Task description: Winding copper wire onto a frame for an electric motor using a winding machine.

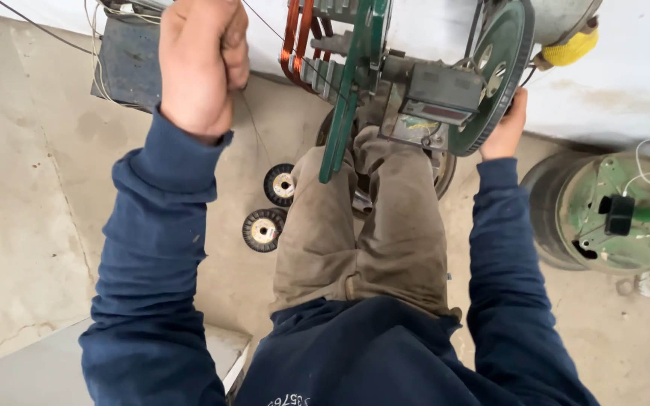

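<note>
My left hand (203,64) is raised near the top left, fingers closed in a fist around a thin wire (265,24) that runs toward the copper coil (297,41) on a green winding machine (355,83). My right hand (507,124) reaches behind the machine's large dark green wheel (499,71), mostly hidden by it, and appears to grip its rim or handle. Both arms wear dark blue sleeves. My legs in tan trousers (374,218) sit below the machine.
Two small black spools of copper wire (271,207) lie on the concrete floor by my left knee. A grey box (128,60) stands at the top left. A green-topped drum (615,214) sits at the right. A grey counter box (441,92) is mounted on the machine.
</note>
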